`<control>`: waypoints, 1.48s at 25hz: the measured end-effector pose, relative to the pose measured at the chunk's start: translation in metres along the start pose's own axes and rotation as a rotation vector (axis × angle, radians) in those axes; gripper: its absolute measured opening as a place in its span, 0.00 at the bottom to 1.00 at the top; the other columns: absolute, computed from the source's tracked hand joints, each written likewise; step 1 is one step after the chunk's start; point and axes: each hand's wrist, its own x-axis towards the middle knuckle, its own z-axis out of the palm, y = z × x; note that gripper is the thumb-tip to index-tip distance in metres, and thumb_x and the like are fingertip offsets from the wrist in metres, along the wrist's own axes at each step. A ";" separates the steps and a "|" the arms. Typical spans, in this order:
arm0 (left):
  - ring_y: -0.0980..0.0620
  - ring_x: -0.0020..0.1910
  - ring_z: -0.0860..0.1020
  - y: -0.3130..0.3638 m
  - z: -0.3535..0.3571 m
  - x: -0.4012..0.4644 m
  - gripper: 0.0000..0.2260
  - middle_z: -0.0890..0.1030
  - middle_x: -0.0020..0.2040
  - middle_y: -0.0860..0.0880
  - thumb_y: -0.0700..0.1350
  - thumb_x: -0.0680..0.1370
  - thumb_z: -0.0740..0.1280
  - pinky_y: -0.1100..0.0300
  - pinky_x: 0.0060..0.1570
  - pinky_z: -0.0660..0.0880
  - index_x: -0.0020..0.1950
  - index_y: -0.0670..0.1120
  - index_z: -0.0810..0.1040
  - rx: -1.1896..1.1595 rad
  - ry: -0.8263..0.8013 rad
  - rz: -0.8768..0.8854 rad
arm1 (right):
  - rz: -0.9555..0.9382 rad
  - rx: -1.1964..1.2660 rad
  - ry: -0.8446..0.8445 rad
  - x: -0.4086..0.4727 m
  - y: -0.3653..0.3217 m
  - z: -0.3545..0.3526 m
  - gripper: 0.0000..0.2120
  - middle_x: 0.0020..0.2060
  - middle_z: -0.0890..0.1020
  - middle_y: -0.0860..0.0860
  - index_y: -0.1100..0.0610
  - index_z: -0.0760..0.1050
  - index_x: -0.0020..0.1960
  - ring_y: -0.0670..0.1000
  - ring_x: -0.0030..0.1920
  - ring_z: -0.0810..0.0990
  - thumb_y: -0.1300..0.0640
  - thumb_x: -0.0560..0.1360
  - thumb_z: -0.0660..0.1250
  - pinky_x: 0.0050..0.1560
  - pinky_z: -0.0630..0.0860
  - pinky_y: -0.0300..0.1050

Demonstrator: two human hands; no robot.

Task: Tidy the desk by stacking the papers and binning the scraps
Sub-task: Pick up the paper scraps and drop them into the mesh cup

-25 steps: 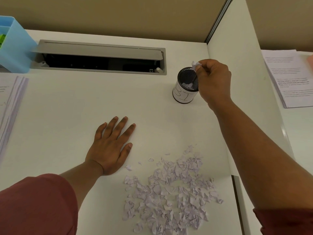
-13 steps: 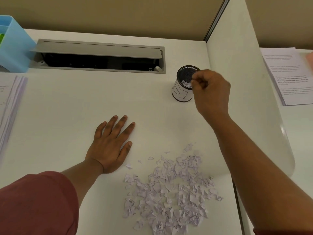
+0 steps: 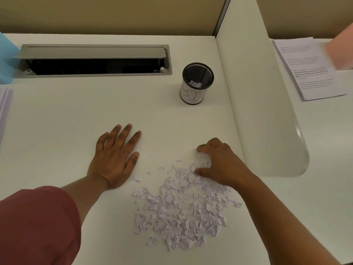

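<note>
Gathering scraps for the bin

Right hand (image 3: 222, 165) claws scraps (image 3: 183, 205) near the mesh bin (image 3: 196, 83); left hand (image 3: 114, 157) lies flat, fingers spread, likely bracing.

Two hands: left hand (image 3: 114, 159), right hand (image 3: 222, 165). One mesh cup (image 3: 196, 83), upper centre. One heap of paper scraps (image 3: 181, 209), too many to count. Two paper stacks: right stack (image 3: 309, 69), left stack (image 3: 4, 106).

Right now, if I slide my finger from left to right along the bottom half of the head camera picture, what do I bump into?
Dark red sleeve → left hand lying flat on the white desk → pile of torn white paper scraps → right hand, fingers curled onto the scraps at the pile's far right edge.
</note>
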 end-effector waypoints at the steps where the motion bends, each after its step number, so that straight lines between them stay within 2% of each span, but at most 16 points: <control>1: 0.45 0.82 0.49 0.000 0.000 0.000 0.28 0.52 0.84 0.49 0.58 0.83 0.46 0.43 0.78 0.49 0.83 0.56 0.52 -0.002 0.002 0.002 | -0.010 0.013 0.013 -0.001 -0.002 0.005 0.31 0.65 0.69 0.47 0.47 0.69 0.73 0.51 0.64 0.69 0.44 0.73 0.75 0.62 0.73 0.46; 5: 0.45 0.82 0.49 0.001 0.001 0.000 0.28 0.52 0.84 0.50 0.58 0.82 0.47 0.44 0.78 0.48 0.83 0.56 0.52 -0.009 0.013 0.002 | -0.096 0.053 0.117 -0.002 -0.005 0.024 0.14 0.57 0.74 0.50 0.53 0.79 0.63 0.52 0.54 0.76 0.57 0.77 0.70 0.53 0.75 0.44; 8: 0.44 0.82 0.49 0.001 0.002 0.000 0.28 0.52 0.83 0.50 0.58 0.82 0.47 0.43 0.78 0.49 0.83 0.56 0.53 -0.007 0.021 0.003 | -0.151 0.076 0.173 -0.002 -0.007 0.032 0.10 0.50 0.79 0.53 0.57 0.84 0.55 0.54 0.47 0.80 0.62 0.78 0.66 0.47 0.77 0.48; 11: 0.44 0.82 0.49 0.001 0.002 0.000 0.28 0.52 0.83 0.50 0.58 0.82 0.47 0.43 0.78 0.49 0.83 0.56 0.53 -0.005 0.018 0.005 | -0.142 0.125 0.231 -0.001 -0.004 0.031 0.09 0.48 0.83 0.52 0.57 0.85 0.52 0.52 0.46 0.81 0.63 0.77 0.66 0.48 0.77 0.47; 13: 0.44 0.82 0.49 0.000 0.002 0.000 0.28 0.52 0.83 0.50 0.58 0.82 0.47 0.43 0.78 0.49 0.83 0.56 0.53 -0.004 0.020 0.004 | -0.098 0.260 0.292 0.000 -0.005 0.022 0.08 0.46 0.85 0.49 0.56 0.86 0.51 0.46 0.43 0.80 0.63 0.76 0.69 0.47 0.77 0.40; 15: 0.44 0.82 0.49 0.000 0.001 0.001 0.28 0.52 0.83 0.50 0.58 0.82 0.47 0.44 0.78 0.49 0.83 0.56 0.53 -0.006 0.019 0.005 | -0.031 0.438 0.313 0.002 -0.007 0.009 0.05 0.39 0.84 0.42 0.56 0.86 0.50 0.39 0.37 0.79 0.62 0.76 0.72 0.41 0.76 0.33; 17: 0.45 0.82 0.49 0.001 0.001 -0.001 0.28 0.52 0.83 0.50 0.58 0.83 0.47 0.44 0.78 0.49 0.83 0.56 0.52 -0.006 0.019 0.000 | 0.016 0.603 0.307 0.005 -0.012 -0.007 0.02 0.31 0.82 0.40 0.55 0.86 0.46 0.39 0.30 0.78 0.58 0.75 0.75 0.34 0.72 0.30; 20: 0.45 0.82 0.48 0.003 0.001 -0.004 0.28 0.52 0.84 0.50 0.58 0.83 0.46 0.44 0.78 0.48 0.83 0.56 0.51 -0.006 0.001 0.010 | 0.010 0.821 0.333 0.016 -0.022 -0.034 0.02 0.38 0.87 0.49 0.57 0.86 0.45 0.44 0.34 0.82 0.59 0.74 0.76 0.41 0.81 0.40; 22: 0.46 0.82 0.47 0.005 0.003 -0.004 0.28 0.51 0.84 0.50 0.59 0.83 0.45 0.44 0.78 0.48 0.83 0.57 0.50 0.005 -0.006 0.023 | -0.008 0.889 0.405 0.028 -0.027 -0.053 0.01 0.41 0.87 0.53 0.58 0.85 0.46 0.46 0.35 0.83 0.61 0.74 0.76 0.45 0.83 0.45; 24: 0.46 0.82 0.47 -0.008 -0.001 0.000 0.28 0.50 0.84 0.50 0.59 0.83 0.44 0.43 0.78 0.49 0.83 0.57 0.50 0.001 0.000 -0.036 | -0.053 0.856 0.481 0.062 -0.046 -0.080 0.01 0.39 0.86 0.51 0.58 0.85 0.46 0.46 0.34 0.82 0.61 0.74 0.75 0.44 0.83 0.44; 26: 0.46 0.82 0.47 -0.004 -0.002 0.002 0.28 0.50 0.84 0.50 0.59 0.83 0.44 0.43 0.78 0.50 0.83 0.56 0.50 0.010 -0.005 -0.019 | -0.082 0.808 0.597 0.077 -0.047 -0.101 0.01 0.37 0.85 0.48 0.55 0.85 0.45 0.46 0.34 0.81 0.60 0.74 0.75 0.43 0.82 0.44; 29: 0.46 0.83 0.46 0.001 -0.001 0.000 0.28 0.50 0.84 0.50 0.59 0.83 0.44 0.42 0.78 0.50 0.83 0.56 0.49 0.017 -0.017 0.002 | -0.088 0.624 0.720 0.096 -0.039 -0.120 0.03 0.39 0.86 0.46 0.52 0.85 0.46 0.44 0.38 0.82 0.58 0.74 0.73 0.41 0.78 0.39; 34: 0.46 0.83 0.46 0.000 -0.001 0.000 0.28 0.50 0.84 0.50 0.59 0.83 0.45 0.42 0.78 0.51 0.83 0.56 0.50 0.013 -0.017 -0.004 | -0.097 0.335 0.702 0.122 -0.041 -0.133 0.08 0.50 0.86 0.50 0.57 0.85 0.53 0.47 0.47 0.81 0.60 0.78 0.68 0.52 0.78 0.40; 37: 0.46 0.82 0.47 0.001 -0.001 -0.001 0.28 0.50 0.84 0.49 0.58 0.83 0.46 0.42 0.78 0.50 0.83 0.56 0.50 0.010 -0.016 0.001 | -0.092 0.305 0.723 0.130 -0.039 -0.134 0.08 0.48 0.85 0.51 0.55 0.84 0.53 0.47 0.46 0.79 0.62 0.77 0.68 0.47 0.74 0.36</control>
